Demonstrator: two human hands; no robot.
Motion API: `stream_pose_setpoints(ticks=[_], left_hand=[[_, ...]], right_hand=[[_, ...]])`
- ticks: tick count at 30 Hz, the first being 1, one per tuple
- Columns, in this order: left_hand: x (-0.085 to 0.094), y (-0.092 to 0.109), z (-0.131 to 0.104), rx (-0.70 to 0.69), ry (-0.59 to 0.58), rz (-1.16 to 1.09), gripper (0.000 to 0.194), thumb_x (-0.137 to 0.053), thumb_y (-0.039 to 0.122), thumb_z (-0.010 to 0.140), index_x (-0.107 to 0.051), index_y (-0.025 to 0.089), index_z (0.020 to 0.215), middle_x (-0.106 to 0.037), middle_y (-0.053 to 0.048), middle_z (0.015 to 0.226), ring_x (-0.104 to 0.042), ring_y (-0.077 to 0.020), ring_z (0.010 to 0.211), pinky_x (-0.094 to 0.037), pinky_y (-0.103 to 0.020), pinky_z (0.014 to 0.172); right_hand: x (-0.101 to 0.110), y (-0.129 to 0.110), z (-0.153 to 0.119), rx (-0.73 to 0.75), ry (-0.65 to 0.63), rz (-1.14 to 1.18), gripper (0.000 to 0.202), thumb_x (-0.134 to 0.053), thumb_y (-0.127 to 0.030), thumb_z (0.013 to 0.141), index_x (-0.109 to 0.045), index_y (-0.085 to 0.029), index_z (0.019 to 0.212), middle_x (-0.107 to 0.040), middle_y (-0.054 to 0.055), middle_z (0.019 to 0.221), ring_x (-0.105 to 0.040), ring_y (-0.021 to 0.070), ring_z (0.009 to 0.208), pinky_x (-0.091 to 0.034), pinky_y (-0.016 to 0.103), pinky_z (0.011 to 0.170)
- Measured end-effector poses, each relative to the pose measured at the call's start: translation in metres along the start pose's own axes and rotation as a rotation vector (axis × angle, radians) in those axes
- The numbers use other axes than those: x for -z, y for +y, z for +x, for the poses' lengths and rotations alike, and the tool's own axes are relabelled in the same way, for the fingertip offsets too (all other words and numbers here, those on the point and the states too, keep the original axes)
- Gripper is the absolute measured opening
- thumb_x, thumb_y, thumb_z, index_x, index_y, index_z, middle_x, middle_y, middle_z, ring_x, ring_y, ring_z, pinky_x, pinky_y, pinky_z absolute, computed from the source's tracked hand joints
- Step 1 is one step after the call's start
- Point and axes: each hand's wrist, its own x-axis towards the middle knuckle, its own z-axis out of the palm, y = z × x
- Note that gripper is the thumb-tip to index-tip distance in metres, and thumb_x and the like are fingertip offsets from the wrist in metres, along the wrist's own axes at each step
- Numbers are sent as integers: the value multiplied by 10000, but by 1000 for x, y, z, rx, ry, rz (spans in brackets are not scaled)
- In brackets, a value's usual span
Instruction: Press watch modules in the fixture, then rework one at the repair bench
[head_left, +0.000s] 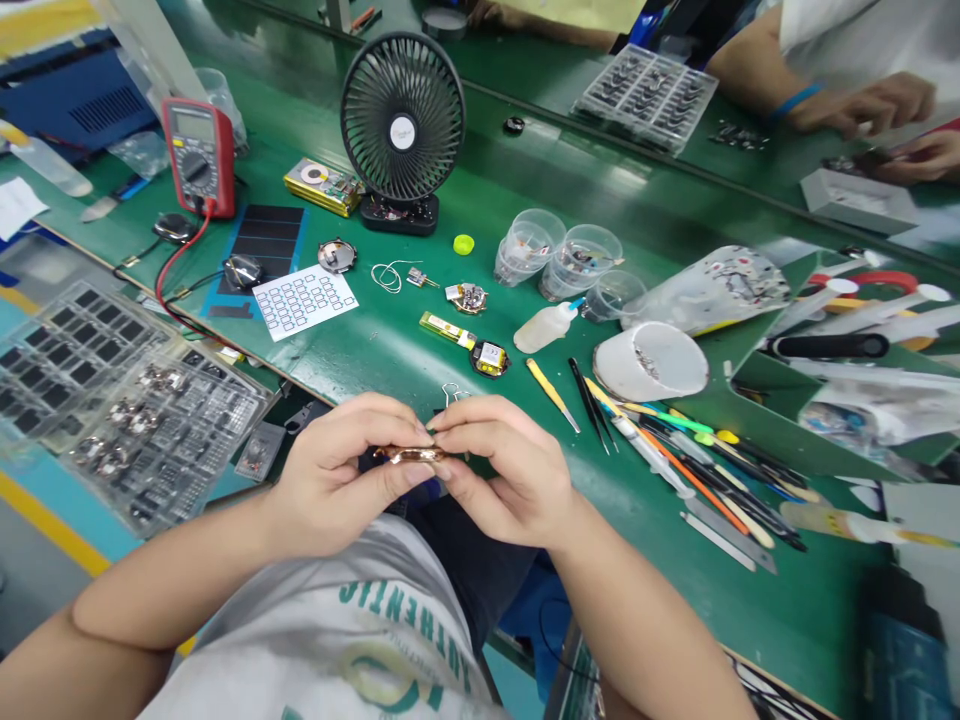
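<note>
A small copper-coloured metal case (414, 455) is held edge-on between both hands, close to my body at the table's near edge. My left hand (352, 470) pinches its left side between thumb and fingers. On the right side, the thumb and fingertips of my right hand (502, 465) close on the same case. The fingers hide much of it. Just beyond the hands lie a binder clip (452, 394) and a round watch-like part (490, 357) joined to a yellow-edged strip (448, 328).
A black fan (403, 120) and red multimeter (199, 155) stand at the back left. Plastic cups (581, 260), a white cup (650, 362) and many tools (705, 470) are on the right. Component trays (165, 430) lie left. Another person's hands (892, 110) are across the table.
</note>
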Motion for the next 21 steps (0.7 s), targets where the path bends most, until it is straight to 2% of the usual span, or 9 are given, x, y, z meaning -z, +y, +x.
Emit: stream_pose_setpoints(ticks=[9,21], left_hand=[[0,-2,-4,29,2,-5,207,-835,160,898,-811,226,1092,-804,-64,974,-769,-163,899,-644,-261,807],[3,-4,-4,-9,-40,-1,249,-789,119,912,-803,218,1139,-801,-78,985,-771,-170,921,-642,-261,835]], right_hand=[[1,-1,0,-10,-6,6,179,-722,-129,975,-672,-189,1136,-776,112,1090,-769,188,1041,-684,312,890],[1,-2,1,-11,-1,15,167,-729,-136,980,-676,-194,1127,-778,105,1076,-776,183,1022,-684,298,878]])
